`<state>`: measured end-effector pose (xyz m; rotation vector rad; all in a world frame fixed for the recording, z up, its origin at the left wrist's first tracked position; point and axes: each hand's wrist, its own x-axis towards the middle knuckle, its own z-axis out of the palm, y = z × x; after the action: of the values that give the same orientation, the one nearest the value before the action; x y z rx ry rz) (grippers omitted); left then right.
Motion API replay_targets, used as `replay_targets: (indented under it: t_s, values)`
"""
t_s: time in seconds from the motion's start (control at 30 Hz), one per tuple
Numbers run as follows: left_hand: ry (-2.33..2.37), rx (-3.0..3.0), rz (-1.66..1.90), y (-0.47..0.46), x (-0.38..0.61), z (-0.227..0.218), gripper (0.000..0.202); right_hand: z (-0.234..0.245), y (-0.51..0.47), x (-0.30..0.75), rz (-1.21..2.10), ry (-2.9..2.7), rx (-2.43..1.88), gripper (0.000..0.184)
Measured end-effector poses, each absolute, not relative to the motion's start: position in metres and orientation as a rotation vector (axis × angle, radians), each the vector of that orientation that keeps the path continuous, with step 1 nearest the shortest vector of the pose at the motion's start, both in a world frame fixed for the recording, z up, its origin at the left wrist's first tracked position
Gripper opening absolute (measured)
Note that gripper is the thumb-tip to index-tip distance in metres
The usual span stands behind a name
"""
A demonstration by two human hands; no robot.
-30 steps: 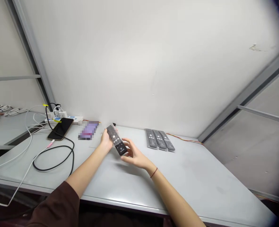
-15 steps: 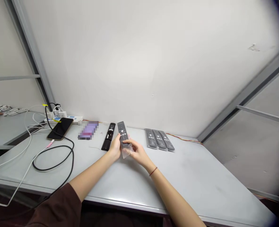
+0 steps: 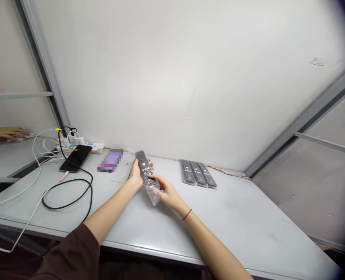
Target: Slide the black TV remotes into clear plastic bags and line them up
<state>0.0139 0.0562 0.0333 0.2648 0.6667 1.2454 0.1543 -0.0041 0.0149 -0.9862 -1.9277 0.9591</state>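
Observation:
Both my hands hold a dark TV remote [image 3: 143,172] in a clear plastic sleeve, tilted with its top end away from me. My left hand [image 3: 136,175] grips its upper part. My right hand [image 3: 165,190] pinches the lower part, where the loose sleeve end [image 3: 154,197] sticks out past the remote. Several similar remotes in plastic [image 3: 198,174] lie side by side on the white table [image 3: 219,210], to the right of my hands.
Left of my hands lie a pixelated purple item [image 3: 110,160], a black smartphone [image 3: 76,158], a power strip [image 3: 81,146] with plugs, and looped black and white cables [image 3: 67,198]. A co-worker's hand [image 3: 3,133] rests on a neighbouring table at far left. A white wall stands behind.
The black remote lying beside my left hand no longer shows on the table. The held remote now tilts its top leftward, and the co-worker's hand has moved further into view.

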Motion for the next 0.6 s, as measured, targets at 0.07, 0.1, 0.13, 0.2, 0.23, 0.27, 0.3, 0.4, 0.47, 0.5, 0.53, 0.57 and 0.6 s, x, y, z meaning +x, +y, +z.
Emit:
replay_targets:
  t_s: [0.07, 0.1, 0.13, 0.2, 0.23, 0.27, 0.3, 0.4, 0.47, 0.5, 0.53, 0.57, 0.6]
  values:
    - [0.682, 0.258, 1.24, 0.054, 0.016, 0.033, 0.048, 0.014, -0.003, 0.154, 0.95, -1.913, -0.984, 0.038]
    - [0.689, 0.251, 1.247, 0.054, 0.016, 0.033, 0.047, 0.014, -0.003, 0.155, 0.946, -1.911, -0.985, 0.038]
    - [0.691, 0.252, 1.245, 0.054, 0.016, 0.033, 0.046, 0.014, -0.003, 0.154, 0.941, -1.911, -0.985, 0.038]
    - [0.682, 0.253, 1.254, 0.054, 0.016, 0.034, 0.045, 0.013, -0.003, 0.154, 0.927, -1.91, -0.983, 0.038]
    - [0.677, 0.255, 1.254, 0.054, 0.016, 0.035, 0.044, 0.012, -0.002, 0.154, 0.92, -1.906, -0.983, 0.037]
    - [0.679, 0.26, 1.242, 0.055, 0.015, 0.036, 0.041, 0.012, -0.002, 0.154, 0.917, -1.898, -0.984, 0.037]
    - [0.687, 0.269, 1.224, 0.055, 0.014, 0.036, 0.037, 0.011, -0.002, 0.155, 0.917, -1.886, -0.987, 0.036]
    - [0.723, 0.297, 1.176, 0.059, 0.009, 0.038, 0.022, 0.01, 0.001, 0.156, 0.923, -1.831, -1.022, 0.032]
    - [0.726, 0.292, 1.194, 0.063, 0.003, 0.037, 0.02, 0.01, 0.003, 0.158, 0.912, -1.784, -1.044, 0.029]
    - [0.723, 0.283, 1.204, 0.066, 0.0, 0.037, 0.02, 0.01, 0.004, 0.159, 0.901, -1.764, -1.052, 0.028]
    - [0.718, 0.276, 1.213, 0.068, -0.004, 0.037, 0.02, 0.011, 0.004, 0.16, 0.892, -1.751, -1.06, 0.029]
    - [0.711, 0.273, 1.22, 0.07, -0.007, 0.037, 0.02, 0.013, 0.005, 0.161, 0.891, -1.746, -1.069, 0.029]
    - [0.703, 0.274, 1.225, 0.072, -0.01, 0.037, 0.019, 0.015, 0.006, 0.163, 0.911, -1.751, -1.074, 0.029]
